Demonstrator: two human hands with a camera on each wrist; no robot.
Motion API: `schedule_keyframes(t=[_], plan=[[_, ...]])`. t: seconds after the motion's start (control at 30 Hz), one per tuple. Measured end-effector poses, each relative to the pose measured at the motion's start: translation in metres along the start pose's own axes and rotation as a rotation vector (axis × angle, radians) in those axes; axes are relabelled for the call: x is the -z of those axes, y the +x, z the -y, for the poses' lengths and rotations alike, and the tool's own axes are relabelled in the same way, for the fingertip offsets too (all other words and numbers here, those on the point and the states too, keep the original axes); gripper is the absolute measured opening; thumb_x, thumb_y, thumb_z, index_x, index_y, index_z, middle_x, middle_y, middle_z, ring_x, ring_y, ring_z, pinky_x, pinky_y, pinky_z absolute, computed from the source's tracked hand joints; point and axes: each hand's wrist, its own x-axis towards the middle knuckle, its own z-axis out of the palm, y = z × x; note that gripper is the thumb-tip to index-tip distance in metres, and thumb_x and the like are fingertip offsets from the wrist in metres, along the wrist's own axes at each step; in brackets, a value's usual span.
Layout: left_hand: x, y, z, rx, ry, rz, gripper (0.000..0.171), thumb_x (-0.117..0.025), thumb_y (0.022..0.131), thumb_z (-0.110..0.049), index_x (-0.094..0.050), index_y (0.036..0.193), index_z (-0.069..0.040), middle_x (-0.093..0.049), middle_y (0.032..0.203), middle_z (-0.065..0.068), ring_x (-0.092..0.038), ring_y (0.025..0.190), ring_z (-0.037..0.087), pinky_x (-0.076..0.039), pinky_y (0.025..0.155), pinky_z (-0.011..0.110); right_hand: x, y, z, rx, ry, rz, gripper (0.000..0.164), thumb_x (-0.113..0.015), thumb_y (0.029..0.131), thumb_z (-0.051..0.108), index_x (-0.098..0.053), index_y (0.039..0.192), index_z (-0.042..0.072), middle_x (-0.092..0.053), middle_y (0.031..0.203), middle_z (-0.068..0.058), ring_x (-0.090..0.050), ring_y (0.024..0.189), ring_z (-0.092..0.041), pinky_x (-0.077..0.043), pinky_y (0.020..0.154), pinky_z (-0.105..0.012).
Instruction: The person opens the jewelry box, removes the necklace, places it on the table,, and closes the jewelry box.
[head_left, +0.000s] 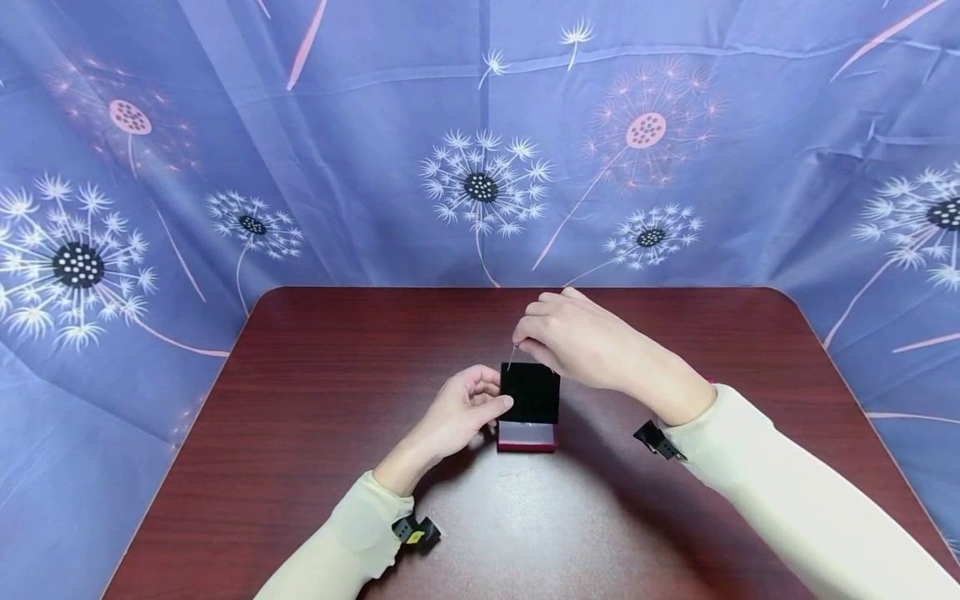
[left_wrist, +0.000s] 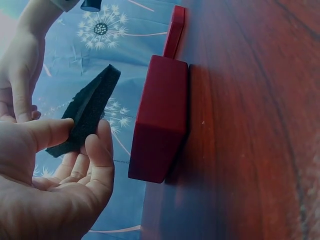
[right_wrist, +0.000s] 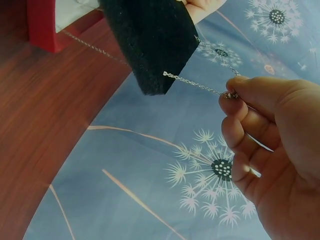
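Observation:
My left hand [head_left: 463, 410] grips the side of a black foam jewelry-box insert [head_left: 531, 393], with the thumb on its face and fingers behind. The insert is tilted up over a small red box [left_wrist: 160, 115] with a white inside. Above the insert's far edge, my right hand [head_left: 581, 337] pinches a thin silver chain necklace [right_wrist: 192, 84] between thumb and fingertips. Two strands run from the pinch to the insert. In the right wrist view, another stretch of chain hangs behind the insert near the box's white inside.
A second red piece [left_wrist: 175, 32], perhaps the box's lid, lies beyond the box on the dark wooden table [head_left: 337, 358]. A blue curtain [head_left: 360, 167] with a dandelion print hangs behind the table's back edge and along both sides.

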Motion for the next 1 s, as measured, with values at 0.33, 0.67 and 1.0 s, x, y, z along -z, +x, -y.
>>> schedule_keyframes(t=[0.33,0.67,1.0], plan=[[0.001,0.000,0.003,-0.010,0.008,0.004,0.026,-0.072,0.099,-0.010,-0.061,0.118,0.003,-0.070,0.104,0.011,-0.067,0.076,0.033,-0.058,0.071,0.038,0.002,0.010,-0.002,0.000,0.007,0.044,0.007,-0.075,0.100,0.014,-0.079,0.106,0.014,-0.071,0.100,0.004,-0.064,0.100,-0.021,-0.046,0.087,-0.042],[0.001,-0.001,0.001,-0.014,0.004,0.014,0.021,-0.072,0.100,-0.008,-0.062,0.116,0.001,-0.070,0.102,0.008,-0.067,0.076,0.031,-0.059,0.071,0.041,-0.002,0.017,-0.005,-0.013,0.035,0.058,0.006,-0.074,0.100,0.014,-0.078,0.105,0.014,-0.070,0.100,0.005,-0.063,0.099,-0.019,-0.045,0.085,-0.040],[0.001,-0.003,-0.001,-0.032,-0.007,0.031,0.022,-0.072,0.100,-0.010,-0.062,0.116,0.002,-0.070,0.101,0.007,-0.068,0.078,0.028,-0.058,0.073,0.039,-0.010,0.024,-0.009,-0.049,0.091,0.070,0.004,-0.074,0.100,0.014,-0.076,0.098,0.017,-0.069,0.095,0.008,-0.061,0.090,-0.016,-0.044,0.081,-0.039]])
